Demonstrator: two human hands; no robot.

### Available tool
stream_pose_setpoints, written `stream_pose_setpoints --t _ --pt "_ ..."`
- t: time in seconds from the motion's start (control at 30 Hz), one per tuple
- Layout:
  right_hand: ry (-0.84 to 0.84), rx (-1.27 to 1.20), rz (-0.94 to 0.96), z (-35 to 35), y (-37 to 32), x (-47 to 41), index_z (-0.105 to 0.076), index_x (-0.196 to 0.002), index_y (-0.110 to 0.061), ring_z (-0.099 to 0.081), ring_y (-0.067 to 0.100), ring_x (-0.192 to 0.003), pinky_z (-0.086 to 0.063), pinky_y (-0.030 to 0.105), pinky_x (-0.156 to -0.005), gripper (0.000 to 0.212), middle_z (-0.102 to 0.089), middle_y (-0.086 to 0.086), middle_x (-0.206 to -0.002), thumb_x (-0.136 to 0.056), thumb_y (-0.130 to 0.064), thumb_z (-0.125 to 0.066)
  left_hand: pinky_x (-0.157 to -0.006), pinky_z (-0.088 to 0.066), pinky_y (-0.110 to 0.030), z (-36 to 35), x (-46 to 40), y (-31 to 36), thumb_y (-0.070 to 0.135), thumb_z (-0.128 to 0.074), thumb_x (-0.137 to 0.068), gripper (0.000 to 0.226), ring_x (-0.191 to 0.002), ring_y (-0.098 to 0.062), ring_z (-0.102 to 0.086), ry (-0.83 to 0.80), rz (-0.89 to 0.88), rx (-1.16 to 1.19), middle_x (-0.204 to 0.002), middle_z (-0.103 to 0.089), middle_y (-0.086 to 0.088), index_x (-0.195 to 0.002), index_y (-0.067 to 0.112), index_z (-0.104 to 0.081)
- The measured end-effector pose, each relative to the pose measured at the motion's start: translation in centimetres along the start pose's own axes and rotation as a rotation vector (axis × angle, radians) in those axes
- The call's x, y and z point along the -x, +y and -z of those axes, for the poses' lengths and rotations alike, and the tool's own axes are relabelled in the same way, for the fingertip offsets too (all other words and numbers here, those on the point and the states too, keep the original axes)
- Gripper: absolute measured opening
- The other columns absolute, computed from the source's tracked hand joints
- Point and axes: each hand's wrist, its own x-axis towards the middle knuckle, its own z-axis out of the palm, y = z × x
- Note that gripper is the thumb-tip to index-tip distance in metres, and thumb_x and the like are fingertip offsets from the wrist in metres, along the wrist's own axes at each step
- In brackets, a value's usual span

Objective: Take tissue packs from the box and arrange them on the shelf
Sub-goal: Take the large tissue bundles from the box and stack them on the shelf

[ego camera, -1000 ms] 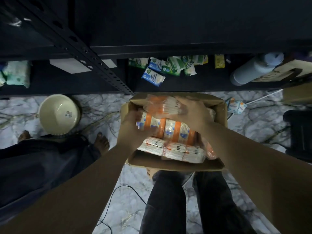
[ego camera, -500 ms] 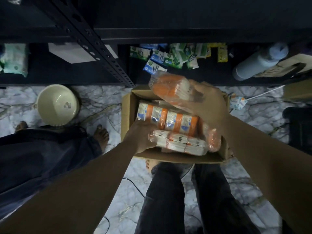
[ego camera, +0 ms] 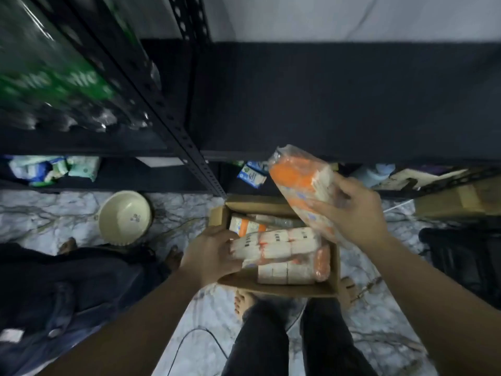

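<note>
A cardboard box [ego camera: 276, 289] stands on the floor in front of my legs, with several orange-and-white tissue packs inside. My right hand [ego camera: 352, 210] grips one orange tissue pack [ego camera: 301, 183] and holds it above the box's far right corner, close to the front edge of the black shelf board [ego camera: 339, 104]. My left hand [ego camera: 210, 253] grips the left end of another white and orange tissue pack [ego camera: 273, 244] that lies on top of the stack in the box.
A black metal upright [ego camera: 173, 123] stands left of the box. Small packs [ego camera: 252, 173] and a bottle [ego camera: 376, 173] lie on the lowest shelf. A cream bowl [ego camera: 124, 217] sits on the marble floor beside another person's bare feet [ego camera: 170, 260]. A cable [ego camera: 195, 337] runs near my legs.
My right hand has lifted its orange pack higher, up to the shelf edge. My left hand has taken hold of a pack in the box. The view has tilted upward.
</note>
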Motion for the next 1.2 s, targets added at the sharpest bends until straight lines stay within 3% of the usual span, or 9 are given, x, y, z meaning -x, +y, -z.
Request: stream_pose_setpoints --t 0.1,0.2,0.27,0.37,0.53,0.67,0.93,1.07,1.2 --pt "0.065 -0.045 0.041 4.8 -4.0 1.6 -0.073 -0.116 -0.025 -0.061 0.003 -0.085 -0.048 0.015 -0.074 0.045 -0.063 -0.005 -0.09 -0.076 -0.039 -0.089 -0.073 -0.054 -0.034 5.6 1.0 2.6 0.052 -0.082 -0.057 0.05 -0.085 -0.009 -0.063 0.09 -0.057 0.056 -0.091 -0.066 0.013 -0.101 0.03 -0.076" --pt "0.135 -0.062 0.078 9.9 -8.3 3.2 -0.067 -0.1 -0.036 -0.058 0.001 -0.082 -0.042 0.009 -0.07 0.03 -0.058 -0.008 -0.086 -0.078 -0.036 -0.087 -0.076 -0.053 -0.028 11.2 2.3 6.3 0.048 -0.09 -0.056 0.049 -0.086 -0.001 -0.064 0.176 -0.135 0.105 -0.093 -0.068 0.018 -0.101 0.033 -0.076" --pt "0.18 -0.047 0.087 13.4 -11.2 4.2 -0.063 -0.093 -0.038 -0.058 0.005 -0.082 -0.042 0.011 -0.067 0.028 -0.058 -0.007 -0.087 -0.076 -0.049 -0.082 -0.073 -0.052 -0.027 14.7 3.2 9.2 0.043 -0.096 -0.056 0.052 -0.086 -0.001 -0.065 0.208 -0.186 0.161 -0.092 -0.067 0.018 -0.102 0.036 -0.074" --pt "0.301 -0.091 0.103 18.4 -15.0 6.0 -0.069 -0.104 -0.033 -0.064 0.006 -0.088 -0.05 0.016 -0.072 0.044 -0.066 -0.006 -0.094 -0.074 -0.065 -0.078 -0.071 -0.053 -0.026 19.5 4.2 13.7 0.035 -0.1 -0.055 0.06 -0.087 -0.007 -0.069 0.241 -0.265 0.216 -0.096 -0.069 0.014 -0.108 0.041 -0.073" --pt "0.478 -0.188 0.171 26.0 -19.9 7.8 -0.07 -0.116 -0.035 -0.071 0.013 -0.099 -0.061 0.052 -0.084 0.046 -0.071 -0.007 -0.105 -0.077 -0.058 -0.076 -0.067 -0.049 -0.018 27.5 4.8 22.1 0.028 -0.103 -0.054 0.054 -0.084 -0.012 -0.07 0.346 -0.412 0.224 -0.095 -0.07 0.009 -0.103 0.031 -0.078" --pt "0.61 -0.241 0.262 31.7 -23.5 8.6 -0.064 -0.116 -0.046 -0.071 0.011 -0.101 -0.062 0.052 -0.084 0.039 -0.07 -0.008 -0.113 -0.083 -0.067 -0.068 -0.073 -0.05 -0.018 33.2 5.4 29.3 0.033 -0.091 -0.059 0.043 -0.084 -0.01 -0.07 0.469 -0.539 0.23 -0.093 -0.072 0.008 -0.1 0.026 -0.078" --pt "0.876 -0.261 0.467 44.2 -31.5 9.6 -0.062 -0.125 -0.039 -0.069 0.012 -0.108 -0.059 0.051 -0.091 0.053 -0.069 -0.008 -0.12 -0.081 -0.069 -0.067 -0.075 -0.049 -0.014 42.5 7.7 42.4 0.048 -0.086 -0.058 0.044 -0.085 -0.008 -0.07 0.698 -0.718 0.194 -0.093 -0.074 0.005 -0.098 0.029 -0.077" --pt "0.919 -0.186 0.56 50.0 -35.7 9.2 -0.066 -0.111 -0.037 -0.072 0.018 -0.096 -0.061 0.052 -0.082 0.046 -0.072 -0.006 -0.108 -0.083 -0.073 -0.065 -0.073 -0.051 -0.01 47.3 8.5 47.7 0.031 -0.099 -0.056 0.049 -0.088 -0.005 -0.072 0.763 -0.721 0.169 -0.096 -0.076 0.01 -0.1 0.029 -0.078" --pt "0.934 -0.14 0.58 54.4 -39.3 7.9 -0.066 -0.097 -0.031 -0.07 0.017 -0.087 -0.06 0.047 -0.078 0.041 -0.071 -0.006 -0.096 -0.083 -0.069 -0.069 -0.073 -0.06 -0.026 51.8 7.6 52.2 0.025 -0.098 -0.065 0.041 -0.086 -0.004 -0.073 0.781 -0.686 0.137 -0.094 -0.077 0.016 -0.101 0.03 -0.078"
